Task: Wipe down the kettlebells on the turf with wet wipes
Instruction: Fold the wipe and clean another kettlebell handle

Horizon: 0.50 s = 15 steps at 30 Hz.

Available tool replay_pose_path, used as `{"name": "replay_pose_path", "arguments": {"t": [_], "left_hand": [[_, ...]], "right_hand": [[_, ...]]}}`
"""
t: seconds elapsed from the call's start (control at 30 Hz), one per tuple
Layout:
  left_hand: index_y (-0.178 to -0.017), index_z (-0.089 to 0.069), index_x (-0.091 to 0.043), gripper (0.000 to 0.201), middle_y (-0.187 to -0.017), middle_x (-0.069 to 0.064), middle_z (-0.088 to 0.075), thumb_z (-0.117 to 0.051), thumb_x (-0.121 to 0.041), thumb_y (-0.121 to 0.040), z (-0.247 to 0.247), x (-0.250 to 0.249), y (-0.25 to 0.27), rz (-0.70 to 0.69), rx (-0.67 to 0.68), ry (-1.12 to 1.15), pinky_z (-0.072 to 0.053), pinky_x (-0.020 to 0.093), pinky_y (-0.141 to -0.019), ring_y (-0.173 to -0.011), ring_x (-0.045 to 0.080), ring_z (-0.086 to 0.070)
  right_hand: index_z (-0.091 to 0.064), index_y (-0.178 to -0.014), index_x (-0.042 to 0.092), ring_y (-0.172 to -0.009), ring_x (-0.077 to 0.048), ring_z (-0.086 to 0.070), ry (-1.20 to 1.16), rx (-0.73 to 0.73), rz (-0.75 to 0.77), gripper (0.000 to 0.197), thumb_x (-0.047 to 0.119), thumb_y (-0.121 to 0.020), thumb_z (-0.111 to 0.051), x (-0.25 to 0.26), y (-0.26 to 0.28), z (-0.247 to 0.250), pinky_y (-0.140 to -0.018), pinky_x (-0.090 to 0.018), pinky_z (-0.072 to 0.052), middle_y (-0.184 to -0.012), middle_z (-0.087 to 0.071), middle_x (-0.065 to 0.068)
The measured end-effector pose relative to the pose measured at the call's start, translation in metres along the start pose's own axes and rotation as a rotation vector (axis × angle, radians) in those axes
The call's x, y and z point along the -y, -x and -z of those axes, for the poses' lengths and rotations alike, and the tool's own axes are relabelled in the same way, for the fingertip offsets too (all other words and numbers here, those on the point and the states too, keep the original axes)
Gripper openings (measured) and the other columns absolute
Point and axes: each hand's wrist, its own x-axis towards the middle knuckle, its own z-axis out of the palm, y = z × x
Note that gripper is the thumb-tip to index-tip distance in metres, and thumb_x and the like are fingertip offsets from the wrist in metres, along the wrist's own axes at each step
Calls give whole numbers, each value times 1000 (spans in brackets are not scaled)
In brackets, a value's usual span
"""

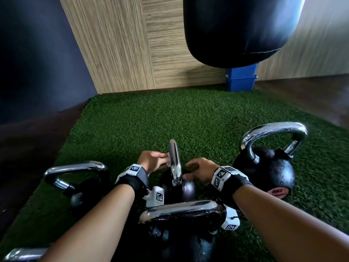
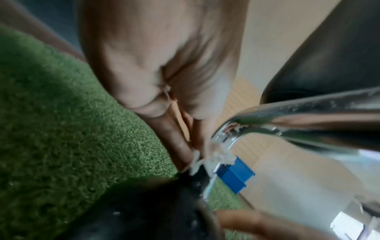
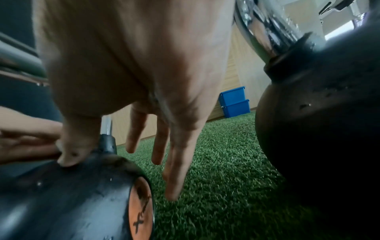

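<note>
A: Green turf (image 1: 198, 118) runs out to a wood-panelled wall, with a black punching bag (image 1: 236, 29) hanging above and a blue bin (image 1: 240, 82) at the far edge. Which kettlebell is in play?

B: The middle kettlebell (image 1: 186, 188), right between the two hands. Its chrome handle (image 1: 174, 161) stands edge-on to the person, so its long loop runs straight away from them, left hand on one side, right on the other.

A: And the wipe?

B: The left hand (image 1: 151, 161) pinches a small, shredded-looking wet wipe (image 2: 207, 158) against the handle's left face, low down where the chrome bends toward the black body. The fingertips are curled onto it.

A: The right hand?

B: The right hand (image 1: 200, 170) holds nothing. Its fingers (image 3: 174, 162) hang straight and spread beside the ball, and only the thumb (image 3: 72, 146) rests on the top of the black body, next to the handle's socket. It looks like a steadying touch.

A: So which hand is nearer the work?

B: The left, plainly; it is touching the handle. I'd judge the coming stroke follows the loop, up and away from the person, then down the far side.

A: Other kettlebells?

B: One well off to the right of the right hand (image 1: 268, 167), one left of the left hand (image 1: 75, 178), and one near the forearms (image 1: 181, 212), all on the turf.
</note>
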Motion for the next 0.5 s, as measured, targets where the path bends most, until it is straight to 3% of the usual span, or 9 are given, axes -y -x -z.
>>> {"name": "replay_pose_path", "arguments": {"t": [0.07, 0.13, 0.2, 0.27, 0.33, 0.4, 0.5], "left_hand": [[-89, -67, 14, 6, -84, 21, -74, -66, 19, -86, 0, -7, -3, 56, -6, 90, -64, 31, -67, -68, 24, -73], [-81, -65, 8, 14, -86, 23, -74, -62, 20, -87, 4, -15, -8, 71, -26, 191, -64, 34, -72, -73, 29, -75], [-92, -68, 9, 9, -73, 15, -76, -66, 17, -87, 7, -21, -9, 11, -27, 191, -62, 25, -61, -63, 19, -76], [-95, -67, 10, 11, -69, 12, -75, -67, 17, -87, 4, -23, -6, -8, -24, 183, -60, 21, -54, -61, 16, -75], [-88, -63, 4, 15, -79, 16, -72, -64, 19, -89, 1, -22, -3, 11, -32, 212, -61, 24, -55, -72, 23, -75], [-88, -63, 2, 15, -85, 15, -70, -64, 16, -90, 0, -21, -3, -10, -33, 228, -61, 23, -55, -74, 20, -74], [-91, -72, -4, 15, -89, 11, -73, -67, 10, -92, 0, -28, -3, -80, -48, 223, -59, 17, -57, -77, 13, -73]], "right_hand": [[-65, -130, 17, -112, -28, -68, -169, 78, -5, 53, 28, -81, -83, -4, 0, -7, -103, -43, -52, -119, -72, -9], [-67, -127, 18, -101, -32, -71, -322, 122, -15, 45, 19, -84, -80, -9, 0, -12, -96, -53, -55, -114, -73, -18], [-65, -127, 26, -87, -26, -68, -384, 141, -43, 44, 19, -85, -79, -10, 1, -11, -81, -48, -61, -108, -74, -15], [-64, -128, 29, -83, -23, -64, -422, 158, -57, 46, 19, -86, -79, -12, 1, -9, -73, -43, -60, -100, -72, -9], [-63, -129, 30, -85, -24, -63, -459, 163, -66, 48, 19, -85, -79, -13, 0, -11, -79, -48, -60, -102, -70, -10], [-62, -131, 30, -89, -25, -64, -479, 161, -68, 50, 19, -85, -79, -14, 0, -13, -85, -51, -59, -111, -72, -13], [-60, -134, 27, -91, -24, -67, -492, 154, -64, 54, 19, -85, -79, -15, 0, -13, -78, -47, -61, -124, -70, -14]]}}
